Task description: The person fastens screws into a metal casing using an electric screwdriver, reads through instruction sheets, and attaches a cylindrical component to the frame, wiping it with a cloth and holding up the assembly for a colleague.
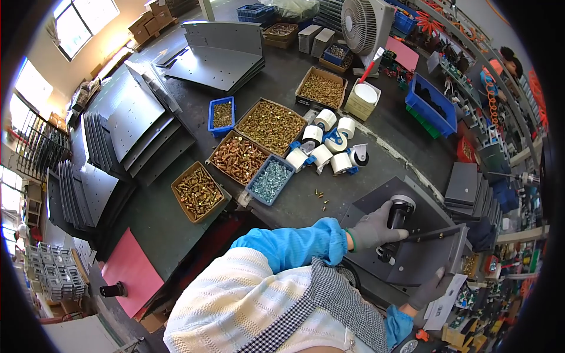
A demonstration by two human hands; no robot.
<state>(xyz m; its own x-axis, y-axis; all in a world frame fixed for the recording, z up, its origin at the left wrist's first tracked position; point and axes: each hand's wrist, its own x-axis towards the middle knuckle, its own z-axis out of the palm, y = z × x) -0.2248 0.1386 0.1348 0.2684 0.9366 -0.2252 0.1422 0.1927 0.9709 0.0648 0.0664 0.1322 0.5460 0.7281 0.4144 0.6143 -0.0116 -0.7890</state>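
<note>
My left hand (376, 228), in a grey glove, is closed around a black cylindrical part (402, 212) with a pale ring at its far end. That part sits over a dark grey bent metal panel (365, 262) with holes and an upright flange. At the panel's right edge, my gloved right hand (431, 289) grips the flange; some of its fingers are hidden. Beside this hand lies a white paper sheet (445, 303). A second short black cylindrical part (113, 289) rests on a pink sheet (135, 270) at the left.
Boxes of brass-coloured fasteners (272, 125) and a blue bin of silvery fasteners (271, 179) stand mid-table, near white caster wheels (322, 154). A few loose fasteners (318, 193) lie nearby. Stacked metal panels (132, 115) fill the left. A fan (360, 26) stands behind; another person (511, 62) is far right.
</note>
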